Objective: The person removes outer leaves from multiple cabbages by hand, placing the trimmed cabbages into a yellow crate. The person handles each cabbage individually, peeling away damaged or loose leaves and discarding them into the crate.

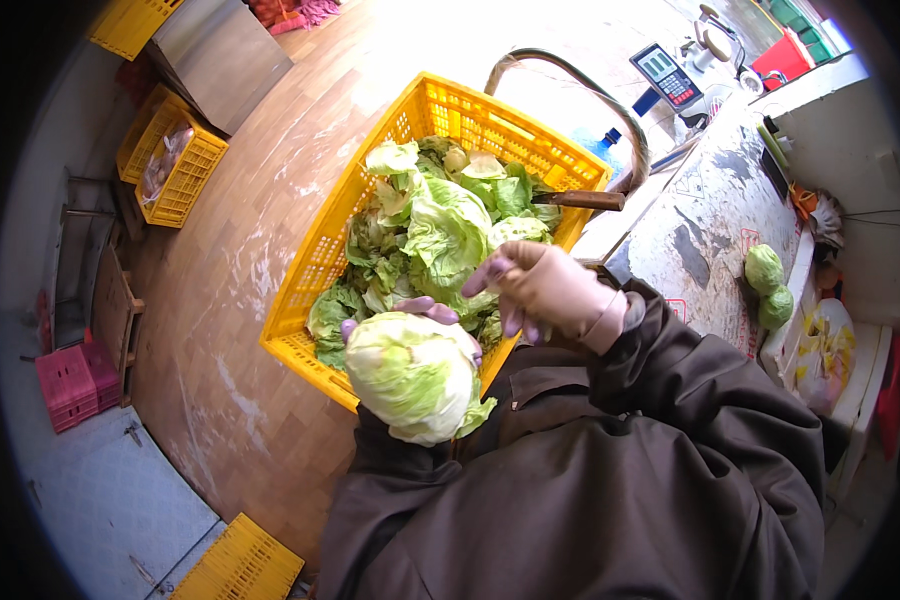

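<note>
A trimmed head of iceberg lettuce (414,379) rests in my gloved left hand (427,307), whose fingertips curl over its far side. One loose green leaf hangs from the lettuce's right edge. My right hand (551,292), in a pinkish glove with purple fingertips, hovers just up and right of the head, fingers apart and slightly blurred; I see nothing in it. Beneath both hands sits a yellow plastic crate (300,300) filled with torn lettuce leaves (446,221). A knife's wooden handle (586,199) juts over the crate's right rim, its blade partly hidden among leaves.
At right, a worn table (709,195) bears two small green heads (765,270). Behind it stands a digital scale (665,75). A curved metal bar (600,86) arches beyond the crate, near a plastic bottle (604,146). More yellow crates (184,176) stand at left.
</note>
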Demonstrator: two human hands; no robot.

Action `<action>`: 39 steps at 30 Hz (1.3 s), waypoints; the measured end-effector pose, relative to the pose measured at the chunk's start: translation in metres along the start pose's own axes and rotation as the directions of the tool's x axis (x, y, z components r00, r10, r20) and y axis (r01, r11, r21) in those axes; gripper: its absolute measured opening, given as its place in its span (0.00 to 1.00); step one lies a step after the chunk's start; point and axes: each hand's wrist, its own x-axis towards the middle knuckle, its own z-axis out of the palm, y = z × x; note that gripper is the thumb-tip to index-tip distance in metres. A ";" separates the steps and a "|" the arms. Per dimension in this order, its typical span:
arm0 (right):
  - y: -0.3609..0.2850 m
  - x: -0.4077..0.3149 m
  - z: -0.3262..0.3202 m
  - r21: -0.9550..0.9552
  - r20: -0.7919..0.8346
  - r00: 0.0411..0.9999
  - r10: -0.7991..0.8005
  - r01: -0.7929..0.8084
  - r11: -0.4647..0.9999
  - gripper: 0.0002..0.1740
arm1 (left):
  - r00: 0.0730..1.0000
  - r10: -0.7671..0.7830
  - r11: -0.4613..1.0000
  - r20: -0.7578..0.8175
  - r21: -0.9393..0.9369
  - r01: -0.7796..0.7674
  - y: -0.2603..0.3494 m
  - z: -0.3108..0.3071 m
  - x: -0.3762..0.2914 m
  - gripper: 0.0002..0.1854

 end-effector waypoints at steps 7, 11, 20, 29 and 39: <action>-0.007 0.022 -0.016 -0.943 -0.171 0.497 -0.851 0.168 0.287 0.23 | 0.986 -0.013 0.998 -0.169 0.061 0.024 0.005 0.006 0.001 0.47; -0.012 -0.017 0.013 -0.467 -0.023 0.902 -0.430 0.371 0.803 0.30 | 0.938 -0.022 0.992 -0.346 -0.121 -0.021 0.000 0.014 -0.001 0.43; -0.010 -0.018 0.031 -0.615 0.098 0.954 -0.284 0.283 0.736 0.17 | 0.948 -0.077 0.984 -0.308 0.128 0.122 0.006 -0.004 -0.005 0.39; -0.011 -0.016 0.024 -0.175 0.081 0.997 -0.009 0.023 0.984 0.10 | 0.947 -0.057 0.996 -0.315 0.045 0.075 -0.002 0.006 -0.004 0.39; 0.022 0.009 0.004 0.537 0.283 0.957 -0.057 -0.109 0.836 0.10 | 0.978 -0.008 0.996 -0.209 0.087 0.027 -0.016 0.010 0.007 0.48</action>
